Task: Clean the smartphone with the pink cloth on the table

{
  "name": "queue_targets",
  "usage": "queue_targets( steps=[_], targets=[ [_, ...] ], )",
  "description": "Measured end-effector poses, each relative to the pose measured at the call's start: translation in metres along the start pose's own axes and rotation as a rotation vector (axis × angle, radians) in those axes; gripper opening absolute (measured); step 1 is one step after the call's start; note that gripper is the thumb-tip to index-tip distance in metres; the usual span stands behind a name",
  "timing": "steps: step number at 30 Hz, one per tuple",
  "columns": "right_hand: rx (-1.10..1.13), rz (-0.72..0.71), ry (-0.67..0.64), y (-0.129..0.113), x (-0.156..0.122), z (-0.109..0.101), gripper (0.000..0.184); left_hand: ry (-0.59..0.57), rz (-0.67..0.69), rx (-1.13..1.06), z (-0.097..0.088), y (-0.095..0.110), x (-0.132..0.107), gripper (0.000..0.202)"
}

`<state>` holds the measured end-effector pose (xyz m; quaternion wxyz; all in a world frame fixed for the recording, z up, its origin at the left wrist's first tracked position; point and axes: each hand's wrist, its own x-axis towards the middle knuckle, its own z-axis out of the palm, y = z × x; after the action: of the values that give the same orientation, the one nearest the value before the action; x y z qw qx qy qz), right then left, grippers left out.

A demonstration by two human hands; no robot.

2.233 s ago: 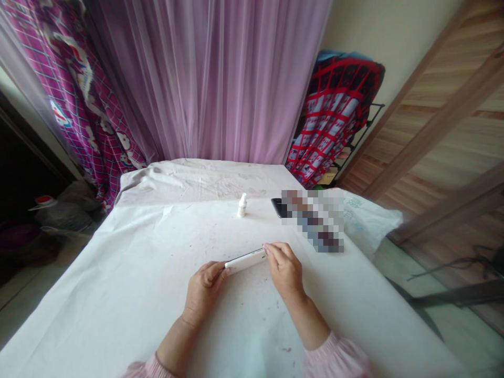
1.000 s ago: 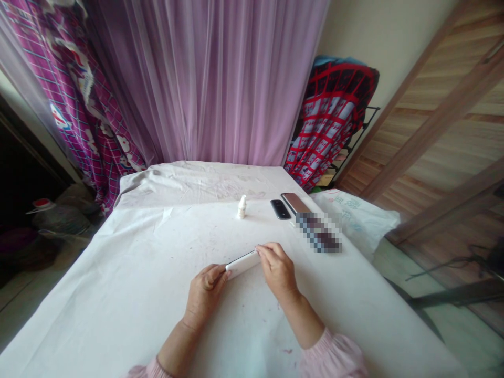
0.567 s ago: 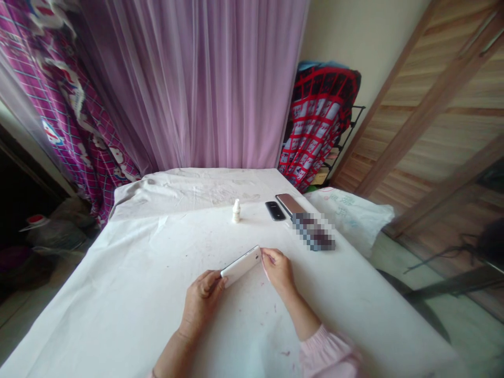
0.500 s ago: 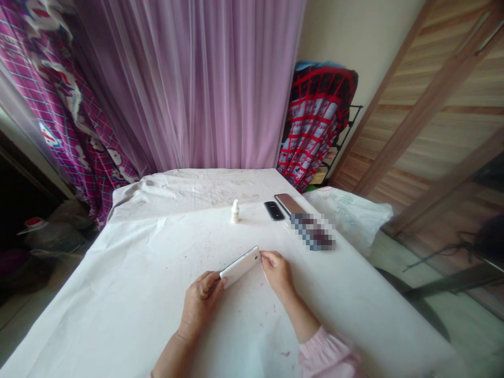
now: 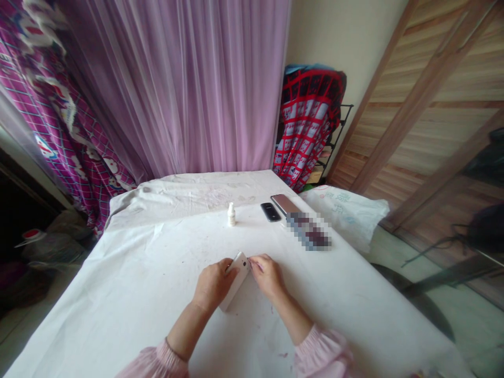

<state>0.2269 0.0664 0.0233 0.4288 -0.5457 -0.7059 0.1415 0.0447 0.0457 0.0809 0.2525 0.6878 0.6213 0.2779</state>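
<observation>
white phone: (image 5: 237, 285) raised between the two hands at the middle of the table, tilted, camera end up and pointing away, white back toward me. can't tell if the low end touches the cloth.
left hand: (image 5: 213, 283) closed around the phone, thumb across the white back, fingers on the far edge.
right hand: (image 5: 269, 275) fingertips pinched together at the camera end, right by the corner. i can't tell if they touch the phone or grip anything.
bottle: (image 5: 231, 215) small, white, upright, beyond the hands.
black phone: (image 5: 270, 212) flat, right of the bottle.
brown phone: (image 5: 285, 204) flat, dark rim, just beside the black one.
pixelated patch: (image 5: 309, 231) next to both, contents unreadable on my feed.
tablecloth: (image 5: 137, 283) white, a few reddish marks, rumpled at the far end.
plastic bag: (image 5: 342, 210) off the table's right edge.
curtain: (image 5: 220, 94) purple, behind the table.
</observation>
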Motion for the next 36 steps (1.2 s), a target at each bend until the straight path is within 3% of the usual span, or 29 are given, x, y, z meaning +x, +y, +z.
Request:
queue_targets(
  steps=[7, 12, 14, 20, 27, 36],
  targets=[
    [0.267, 0.064, 0.182, 0.000, 0.008, -0.005, 0.022, 0.094, -0.006, -0.297, 0.003, -0.007, -0.003, 0.045],
    [0.398, 0.008, 0.225, -0.023, 0.013, -0.019, 0.018, 0.355, -0.041, -0.725, 0.006, 0.000, -0.020, 0.048],
    [0.461, -0.044, 0.202, -0.039, 0.014, -0.024, 0.018, 0.422, -0.027, -0.774, 0.011, 0.003, -0.025, 0.047],
    [0.432, -0.148, 0.129, -0.077, 0.020, -0.035, 0.022, 0.450, 0.057, -0.646, 0.015, 0.000, -0.034, 0.036],
    [0.144, -0.300, 0.094, -0.090, 0.023, -0.037, 0.025, 0.458, 0.119, -0.316, -0.002, -0.003, -0.047, 0.030],
    [0.098, -0.441, 0.033, -0.110, 0.013, -0.034, 0.027, 0.473, 0.147, -0.226, -0.006, 0.004, -0.050, 0.028]
  ],
)
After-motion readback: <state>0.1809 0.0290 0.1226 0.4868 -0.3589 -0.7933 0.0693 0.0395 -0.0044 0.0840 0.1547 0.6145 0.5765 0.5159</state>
